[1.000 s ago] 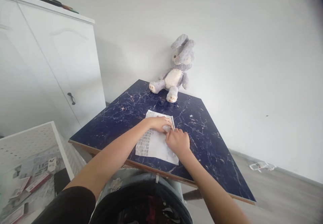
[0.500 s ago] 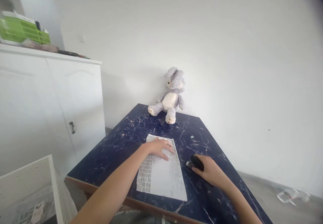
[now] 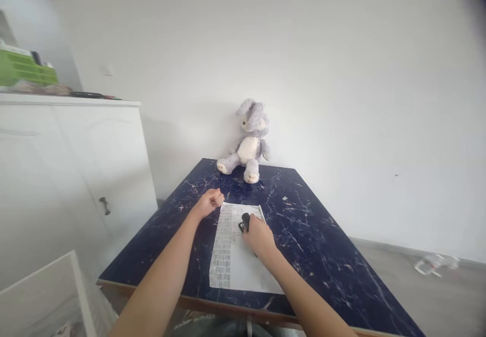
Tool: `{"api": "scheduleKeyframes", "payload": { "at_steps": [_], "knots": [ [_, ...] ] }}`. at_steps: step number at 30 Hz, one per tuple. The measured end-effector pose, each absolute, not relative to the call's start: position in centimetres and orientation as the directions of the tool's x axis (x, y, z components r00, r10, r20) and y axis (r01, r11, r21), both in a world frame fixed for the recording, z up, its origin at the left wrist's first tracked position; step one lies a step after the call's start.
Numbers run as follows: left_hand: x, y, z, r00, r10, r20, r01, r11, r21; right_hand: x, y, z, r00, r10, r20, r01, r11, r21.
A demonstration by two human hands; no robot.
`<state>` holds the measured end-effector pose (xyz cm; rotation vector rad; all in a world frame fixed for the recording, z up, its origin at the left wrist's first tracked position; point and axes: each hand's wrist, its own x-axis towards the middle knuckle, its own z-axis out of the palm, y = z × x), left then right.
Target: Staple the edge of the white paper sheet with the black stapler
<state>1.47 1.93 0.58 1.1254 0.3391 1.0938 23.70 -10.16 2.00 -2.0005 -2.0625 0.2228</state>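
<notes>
Snugly in right hand (image 3: 257, 236) grip, black stapler (image 3: 245, 222), over paper (image 3: 235, 263)

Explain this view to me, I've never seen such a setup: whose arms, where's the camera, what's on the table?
No machine here: a person works bare-handed, and one camera on their head looks forward and down, so the arms enter from below. The left hand is a closed fist by the far left corner of a printed paper sheet. The right hand rests on the sheet, gripping a small black tool, too small to identify. The sheet lies on a dark blue marbled table. A grey plush rabbit sits at its far edge. A white cabinet stands to the left.
</notes>
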Motion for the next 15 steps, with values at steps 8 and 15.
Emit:
{"api": "scheduleKeyframes", "payload": {
  "at_steps": [8,15],
  "knots": [
    [1.8,2.3,0.7,0.493,0.830,0.260,-0.599,0.108,0.793,38.0,-10.4,1.9,0.101,0.995,0.021,0.924,-0.086,-0.372],
    [1.9,2.0,0.5,0.469,0.856,0.218,-0.624,0.147,0.767,42.5,-3.5,3.2,-0.061,0.963,0.264,0.954,0.134,-0.269]
  ]
}}
